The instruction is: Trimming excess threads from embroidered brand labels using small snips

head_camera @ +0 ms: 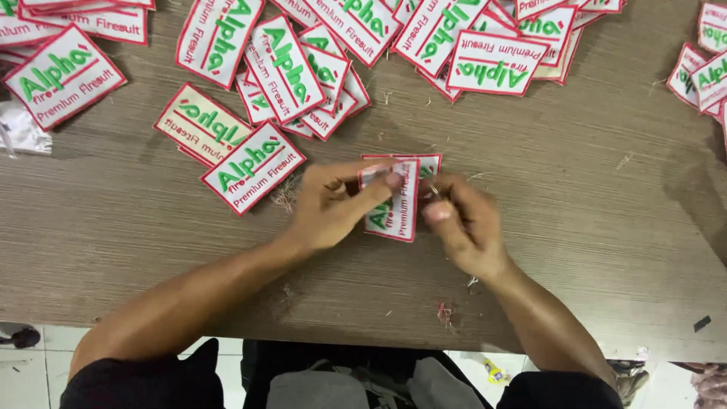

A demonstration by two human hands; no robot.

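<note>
My left hand (pixel 333 206) grips a white embroidered patch (pixel 395 216) with a red border and green lettering, thumb pressed on its face, just above the wooden table. My right hand (pixel 466 223) is closed at the patch's right edge, fingertips pinched against it; whatever small thing it pinches is too small to make out. A second patch (pixel 428 163) of the same kind lies flat under and behind the held one.
Several more red-bordered patches lie loose at the left (pixel 252 167) and piled along the far edge (pixel 496 62), with a few at the right edge (pixel 704 76). Thread scraps (pixel 445 314) dot the brown wooden table (pixel 591 227). The table's front edge runs near my body.
</note>
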